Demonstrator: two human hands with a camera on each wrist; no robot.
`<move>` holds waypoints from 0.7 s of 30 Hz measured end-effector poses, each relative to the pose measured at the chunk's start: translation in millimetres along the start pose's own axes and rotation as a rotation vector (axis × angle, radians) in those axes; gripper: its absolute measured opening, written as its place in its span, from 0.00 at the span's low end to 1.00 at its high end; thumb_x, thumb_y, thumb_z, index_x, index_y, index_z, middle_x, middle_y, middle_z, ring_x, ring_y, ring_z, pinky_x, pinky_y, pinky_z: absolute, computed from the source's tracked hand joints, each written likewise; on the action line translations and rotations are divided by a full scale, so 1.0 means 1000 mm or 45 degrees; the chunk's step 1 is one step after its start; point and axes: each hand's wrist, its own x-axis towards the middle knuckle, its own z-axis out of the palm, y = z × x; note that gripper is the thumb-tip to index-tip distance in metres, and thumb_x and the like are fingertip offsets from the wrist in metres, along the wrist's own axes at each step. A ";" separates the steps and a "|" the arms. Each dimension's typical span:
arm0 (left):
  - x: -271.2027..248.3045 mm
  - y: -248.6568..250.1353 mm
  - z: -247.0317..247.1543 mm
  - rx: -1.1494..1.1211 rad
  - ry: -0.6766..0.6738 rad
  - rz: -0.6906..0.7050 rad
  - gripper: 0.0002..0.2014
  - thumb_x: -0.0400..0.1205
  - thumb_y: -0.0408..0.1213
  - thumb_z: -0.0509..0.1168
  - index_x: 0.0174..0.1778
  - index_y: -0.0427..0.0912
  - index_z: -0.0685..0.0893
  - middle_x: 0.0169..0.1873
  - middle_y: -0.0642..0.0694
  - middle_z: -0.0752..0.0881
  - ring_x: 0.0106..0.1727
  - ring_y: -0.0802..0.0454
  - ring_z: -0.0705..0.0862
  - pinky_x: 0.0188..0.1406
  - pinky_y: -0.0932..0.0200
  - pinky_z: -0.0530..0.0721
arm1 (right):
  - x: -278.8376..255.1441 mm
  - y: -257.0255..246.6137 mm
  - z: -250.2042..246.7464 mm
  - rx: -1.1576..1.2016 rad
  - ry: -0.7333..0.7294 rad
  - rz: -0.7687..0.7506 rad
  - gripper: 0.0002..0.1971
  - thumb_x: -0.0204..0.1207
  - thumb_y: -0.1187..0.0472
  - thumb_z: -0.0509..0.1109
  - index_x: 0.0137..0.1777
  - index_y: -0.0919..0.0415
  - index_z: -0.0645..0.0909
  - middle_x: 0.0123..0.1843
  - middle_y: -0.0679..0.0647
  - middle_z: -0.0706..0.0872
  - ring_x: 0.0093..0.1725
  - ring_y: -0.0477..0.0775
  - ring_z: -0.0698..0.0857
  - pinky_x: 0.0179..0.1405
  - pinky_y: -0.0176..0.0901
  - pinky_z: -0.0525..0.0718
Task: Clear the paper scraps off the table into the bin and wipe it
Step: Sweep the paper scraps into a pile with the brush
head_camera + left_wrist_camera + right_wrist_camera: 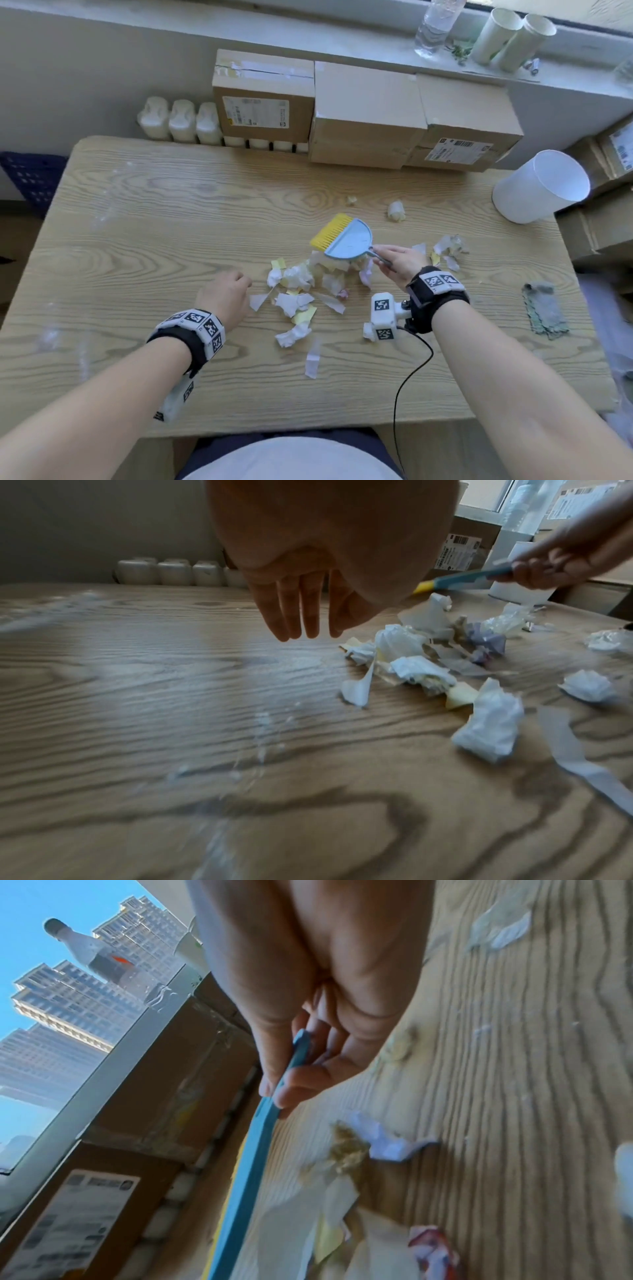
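Crumpled white and yellow paper scraps (298, 291) lie heaped at the middle of the wooden table (137, 222). My right hand (385, 256) grips the handle of a small blue brush (346, 238) with yellow bristles, held just above the pile's far side. Seen from the right wrist, my fingers (291, 1080) pinch the blue handle (253, 1150) over the scraps (387, 1142). My left hand (234, 286) hovers left of the pile and holds nothing; its fingers (294, 610) hang straight down above the table, with scraps (418, 666) to their right. The white bin (541, 186) stands at the table's far right corner.
A grey-green cloth (544, 310) lies near the right edge. More scraps (447, 248) and a small wad (396, 210) sit to the right of the brush. Cardboard boxes (366, 113) and white jugs (181, 120) line the far edge. Wet smears mark the table's left side.
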 end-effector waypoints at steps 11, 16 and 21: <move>-0.057 -0.035 0.024 -0.047 -0.033 -0.195 0.13 0.81 0.36 0.57 0.59 0.41 0.81 0.62 0.43 0.79 0.62 0.43 0.78 0.50 0.48 0.80 | -0.025 0.027 0.111 -0.527 -0.510 0.047 0.05 0.70 0.70 0.76 0.45 0.70 0.87 0.23 0.51 0.88 0.24 0.43 0.83 0.24 0.26 0.80; -0.072 -0.037 0.032 -0.073 -0.034 -0.244 0.13 0.80 0.34 0.58 0.59 0.40 0.80 0.62 0.43 0.80 0.66 0.45 0.75 0.48 0.49 0.79 | -0.030 0.042 0.131 -0.591 -0.569 0.149 0.01 0.72 0.75 0.73 0.42 0.73 0.85 0.19 0.53 0.86 0.17 0.42 0.83 0.18 0.26 0.78; -0.079 -0.035 0.043 -0.107 -0.053 -0.269 0.14 0.80 0.32 0.57 0.61 0.40 0.79 0.65 0.45 0.78 0.68 0.46 0.73 0.51 0.48 0.80 | -0.022 0.042 0.122 -0.746 -0.481 0.084 0.04 0.67 0.74 0.77 0.36 0.68 0.86 0.22 0.53 0.86 0.21 0.47 0.81 0.20 0.29 0.79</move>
